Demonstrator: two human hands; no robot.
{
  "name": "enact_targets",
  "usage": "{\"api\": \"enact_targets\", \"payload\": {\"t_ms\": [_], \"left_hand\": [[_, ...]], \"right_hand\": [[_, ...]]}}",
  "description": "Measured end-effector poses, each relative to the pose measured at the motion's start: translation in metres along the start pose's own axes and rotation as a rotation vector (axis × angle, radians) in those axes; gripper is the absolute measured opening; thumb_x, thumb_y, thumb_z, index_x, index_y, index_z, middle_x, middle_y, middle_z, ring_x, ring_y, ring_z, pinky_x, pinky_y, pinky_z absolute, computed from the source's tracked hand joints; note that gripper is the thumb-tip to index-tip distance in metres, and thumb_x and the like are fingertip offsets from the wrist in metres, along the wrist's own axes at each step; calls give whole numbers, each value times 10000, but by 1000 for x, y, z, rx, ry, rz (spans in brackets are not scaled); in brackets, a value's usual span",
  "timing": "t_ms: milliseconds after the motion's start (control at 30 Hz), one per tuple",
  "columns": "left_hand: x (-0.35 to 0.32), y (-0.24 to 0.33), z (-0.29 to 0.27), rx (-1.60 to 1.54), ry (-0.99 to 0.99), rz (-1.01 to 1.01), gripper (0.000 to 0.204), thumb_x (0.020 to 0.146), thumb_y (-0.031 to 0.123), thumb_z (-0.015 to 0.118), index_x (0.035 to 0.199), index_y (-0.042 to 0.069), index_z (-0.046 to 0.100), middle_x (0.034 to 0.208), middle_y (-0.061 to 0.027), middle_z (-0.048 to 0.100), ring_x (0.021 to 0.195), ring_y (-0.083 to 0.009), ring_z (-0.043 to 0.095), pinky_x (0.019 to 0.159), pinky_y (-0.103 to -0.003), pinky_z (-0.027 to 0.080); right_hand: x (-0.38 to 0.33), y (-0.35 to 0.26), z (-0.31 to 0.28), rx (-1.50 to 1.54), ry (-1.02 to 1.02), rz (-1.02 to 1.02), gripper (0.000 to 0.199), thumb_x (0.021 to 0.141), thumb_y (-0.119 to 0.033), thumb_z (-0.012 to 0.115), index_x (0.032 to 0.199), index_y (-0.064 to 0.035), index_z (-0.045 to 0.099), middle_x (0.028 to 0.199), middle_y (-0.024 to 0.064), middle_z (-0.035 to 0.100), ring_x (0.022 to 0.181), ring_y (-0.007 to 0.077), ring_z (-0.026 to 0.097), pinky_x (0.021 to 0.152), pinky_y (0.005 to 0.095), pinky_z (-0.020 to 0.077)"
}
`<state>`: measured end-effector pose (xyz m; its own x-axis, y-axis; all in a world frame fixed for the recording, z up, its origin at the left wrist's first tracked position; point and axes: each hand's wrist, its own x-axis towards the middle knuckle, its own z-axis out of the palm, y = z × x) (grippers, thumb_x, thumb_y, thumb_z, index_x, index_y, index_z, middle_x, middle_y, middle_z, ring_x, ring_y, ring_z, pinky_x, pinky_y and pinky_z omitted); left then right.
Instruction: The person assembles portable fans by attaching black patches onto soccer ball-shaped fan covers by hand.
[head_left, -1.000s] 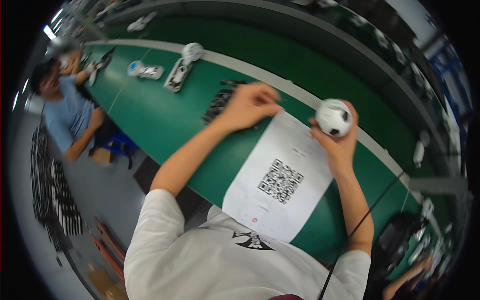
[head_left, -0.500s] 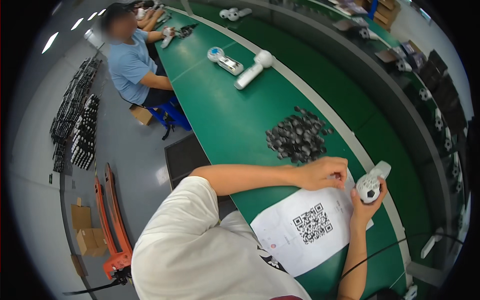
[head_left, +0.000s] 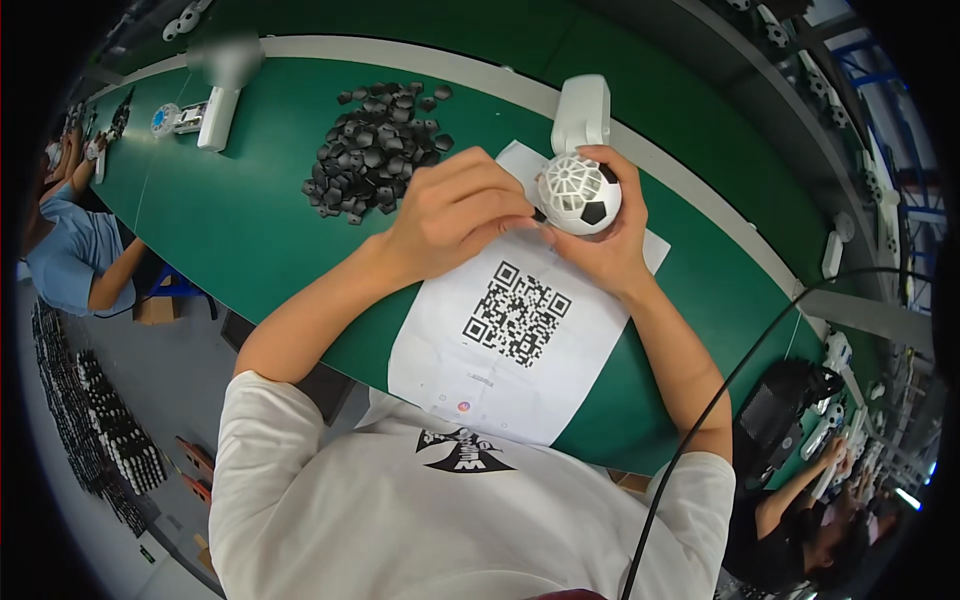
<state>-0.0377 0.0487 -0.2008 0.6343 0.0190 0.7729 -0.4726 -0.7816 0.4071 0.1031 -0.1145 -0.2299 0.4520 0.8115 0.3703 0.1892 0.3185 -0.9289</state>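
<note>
My right hand [head_left: 615, 235] is wrapped round the ball-shaped head of a white handheld fan [head_left: 578, 190], which has an open grille and black pentagon patches. The fan's thick white handle [head_left: 582, 112] points away from me, toward the table's far edge. Against the ball's left side, my left hand [head_left: 465, 212] is closed in a pinch. A small black pentagon piece [head_left: 540, 214] shows at its fingertips, mostly hidden by them. Just left of that hand lies a heap of black pentagon pieces [head_left: 370, 150] on the green table [head_left: 260, 215].
Under my hands lies a white sheet [head_left: 430, 350] with a printed square code. Farther left are another white fan [head_left: 218, 115] and an opened fan part [head_left: 178, 119] with a blue centre. A black cable [head_left: 720, 390] crosses at right. Co-workers sit at both sides.
The view has swung to the right. My left hand has come from beside the sheet's far edge to the ball, and the fan's grille now faces up toward me.
</note>
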Motion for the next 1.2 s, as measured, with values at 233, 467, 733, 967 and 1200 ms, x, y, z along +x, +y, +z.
{"api": "enact_targets", "payload": {"t_ms": [233,467,733,967,1200], "left_hand": [[5,0,0,35,23,36,221,634,40,826,797,14,679,747,-82,653,648,-251,613,538,-327,493],[-12,4,4,-70,12,-74,270,659,38,829,862,33,652,812,-89,634,670,-241,611,524,-303,477],[-16,5,8,-289,8,-320,413,735,161,850,1047,65,597,933,-61,596,712,-145,584,505,-244,458],[0,4,-18,-533,-266,-779,532,671,101,897,1105,56,593,982,-35,584,825,-118,576,609,-221,461],[7,-62,-63,590,-197,-437,200,897,179,667,1056,65,711,1023,-23,653,945,-234,573,892,-356,367]], "right_hand": [[10,1,1,-166,-11,-199,726,621,-57,861,1273,-54,543,1124,118,636,988,208,643,883,325,496],[4,1,9,-175,-14,-214,745,612,-122,907,1260,-53,547,1126,129,649,983,237,661,857,344,517],[3,-11,12,-247,-19,-308,739,617,-145,934,1238,-74,539,999,116,664,877,221,676,755,320,530],[3,-11,11,-304,-144,-229,763,572,-89,921,1227,-79,530,1024,89,630,893,185,636,777,303,500],[1,-17,10,-296,-75,-147,687,574,-100,881,1191,-76,581,1002,116,676,847,235,686,763,329,539]]}}
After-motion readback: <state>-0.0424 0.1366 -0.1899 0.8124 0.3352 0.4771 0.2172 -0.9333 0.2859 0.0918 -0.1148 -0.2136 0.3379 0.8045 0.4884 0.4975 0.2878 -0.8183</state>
